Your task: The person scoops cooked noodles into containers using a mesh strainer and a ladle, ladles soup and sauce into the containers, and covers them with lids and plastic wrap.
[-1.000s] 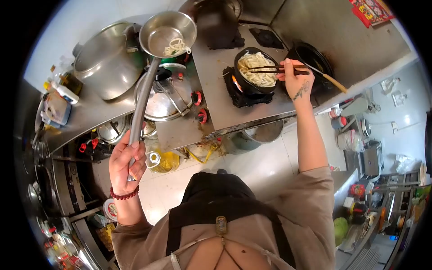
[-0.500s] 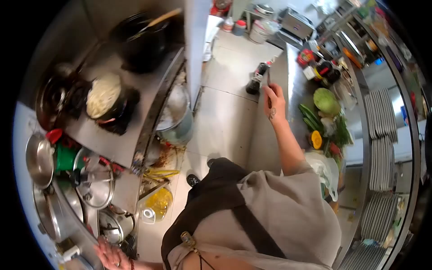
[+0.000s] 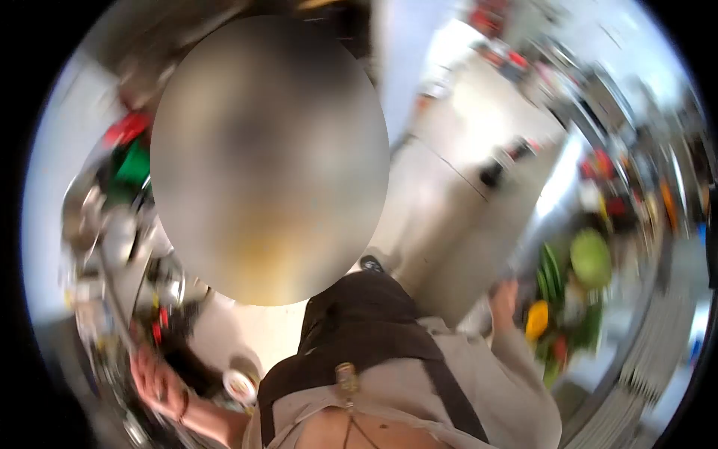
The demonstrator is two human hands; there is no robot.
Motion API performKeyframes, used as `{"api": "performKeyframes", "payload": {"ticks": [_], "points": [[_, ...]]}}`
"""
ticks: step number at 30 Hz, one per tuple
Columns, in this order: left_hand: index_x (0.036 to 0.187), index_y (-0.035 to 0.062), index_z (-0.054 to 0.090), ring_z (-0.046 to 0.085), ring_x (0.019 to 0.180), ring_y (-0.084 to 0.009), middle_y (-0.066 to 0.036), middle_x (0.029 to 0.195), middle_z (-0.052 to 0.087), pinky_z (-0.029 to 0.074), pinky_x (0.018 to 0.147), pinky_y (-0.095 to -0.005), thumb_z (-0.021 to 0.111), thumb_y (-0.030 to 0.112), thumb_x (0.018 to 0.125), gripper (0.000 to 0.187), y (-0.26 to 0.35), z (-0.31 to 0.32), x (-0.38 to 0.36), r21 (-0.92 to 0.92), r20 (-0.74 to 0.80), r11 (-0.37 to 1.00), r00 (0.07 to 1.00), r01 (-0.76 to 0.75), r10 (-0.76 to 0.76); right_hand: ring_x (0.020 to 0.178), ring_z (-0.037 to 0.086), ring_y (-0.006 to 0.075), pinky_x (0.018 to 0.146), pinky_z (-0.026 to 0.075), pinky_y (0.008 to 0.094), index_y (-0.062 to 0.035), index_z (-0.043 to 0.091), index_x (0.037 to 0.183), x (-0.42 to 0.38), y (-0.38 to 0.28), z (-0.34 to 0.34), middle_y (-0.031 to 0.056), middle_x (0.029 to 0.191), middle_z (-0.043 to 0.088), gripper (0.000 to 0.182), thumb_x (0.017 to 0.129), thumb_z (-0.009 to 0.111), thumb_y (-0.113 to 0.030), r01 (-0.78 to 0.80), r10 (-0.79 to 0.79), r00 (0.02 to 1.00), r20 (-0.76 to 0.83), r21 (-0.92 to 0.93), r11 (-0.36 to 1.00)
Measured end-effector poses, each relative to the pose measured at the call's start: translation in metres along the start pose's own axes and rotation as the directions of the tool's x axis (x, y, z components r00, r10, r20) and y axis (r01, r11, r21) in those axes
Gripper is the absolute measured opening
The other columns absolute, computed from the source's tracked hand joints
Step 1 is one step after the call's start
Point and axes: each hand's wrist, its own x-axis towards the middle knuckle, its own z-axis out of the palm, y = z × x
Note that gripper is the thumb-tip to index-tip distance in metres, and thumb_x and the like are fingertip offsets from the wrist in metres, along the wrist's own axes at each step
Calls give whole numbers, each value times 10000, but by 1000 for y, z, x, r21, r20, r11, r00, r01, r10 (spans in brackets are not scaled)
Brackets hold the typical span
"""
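Observation:
At the lower left, my left hand [image 3: 158,383] is on the end of a long metal rail [image 3: 112,295] of the rack, its fingers bent over the edge. My right hand [image 3: 505,299], smeared by motion, is low by the edge of the steel counter on the right. Its fingers do not show clearly, nor whether anything is in them. Close to it on the counter lie long green vegetables [image 3: 550,273], a round pale green vegetable [image 3: 591,258] and an orange-yellow cut piece [image 3: 537,320].
A large blurred oval hides the upper left. A dark bottle [image 3: 493,172] stands beyond the counter's near edge. Stacked plates [image 3: 651,352] fill the right shelf. Pans [image 3: 82,217] and a green container [image 3: 134,161] are at left, a round tub [image 3: 241,385] below.
The view has swung to the left. My right hand, raised earlier with a thin dark stick-like thing, has dropped back towards my body. My left hand stays on the rail.

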Motion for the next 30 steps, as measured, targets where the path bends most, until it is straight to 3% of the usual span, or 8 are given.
{"api": "performKeyframes", "payload": {"ticks": [1,3,6,10,15,18,23,30], "points": [[1449,2,56,375,433,-56,-57,767,398,312,347,-187,288,128,1006,516,-8,6,-14,-64,-48,997,998,-41,38,1131,483,315,961,402,399,-55,381,1339,7,30,4,161,1255,492,489,888,510,-196,314,-279,949,144,-473,823],[1427,-13,137,401,484,-66,-52,776,421,345,384,-201,299,132,1000,480,-20,20,-31,-131,-30,990,999,-46,42,1214,437,345,1006,368,409,-30,341,1386,19,51,0,180,1349,439,565,888,531,-219,545,-483,787,385,-800,250],[1426,-38,141,404,486,-69,-48,768,433,342,371,-211,321,105,984,498,-4,-5,-68,-38,-48,990,990,-136,134,1275,368,348,1064,290,430,-8,348,1374,4,58,-18,189,1375,407,582,892,512,-290,493,-360,870,338,-642,587],[1385,-69,249,350,410,-28,-32,718,400,270,306,-168,383,54,965,458,8,-20,-119,56,-181,967,950,-247,253,1217,378,344,1034,283,428,6,413,1279,16,-50,-27,193,1280,430,511,870,507,-285,547,-504,823,263,-607,577],[1336,-59,362,339,386,-14,-24,685,424,270,315,-141,462,28,921,436,40,-83,-216,168,-318,896,837,-412,445,968,515,332,864,396,386,5,563,1061,-78,-244,35,186,1001,540,301,808,527,-155,731,-747,610,264,-553,401],[1325,-10,402,331,379,-18,-20,676,437,264,327,-141,500,39,904,435,54,-126,-280,226,-436,851,732,-474,523,890,554,330,808,428,381,0,603,984,-157,-340,115,181,916,573,244,788,537,-128,875,-854,342,392,-465,137],[1255,-4,425,373,381,-28,20,573,429,298,336,-170,502,49,894,373,52,-171,-403,337,-571,757,517,-560,637,820,583,333,752,453,390,-10,629,901,-322,-421,264,173,843,600,194,768,551,-127,912,-727,-123,676,-213,-351],[1371,20,338,374,391,-35,28,597,433,293,335,-178,498,34,909,489,52,-207,-545,452,-699,468,25,-759,715,723,624,337,673,488,402,-25,666,786,-519,-441,426,162,741,638,145,740,571,-125,718,-178,-326,928,121,-686]]}}
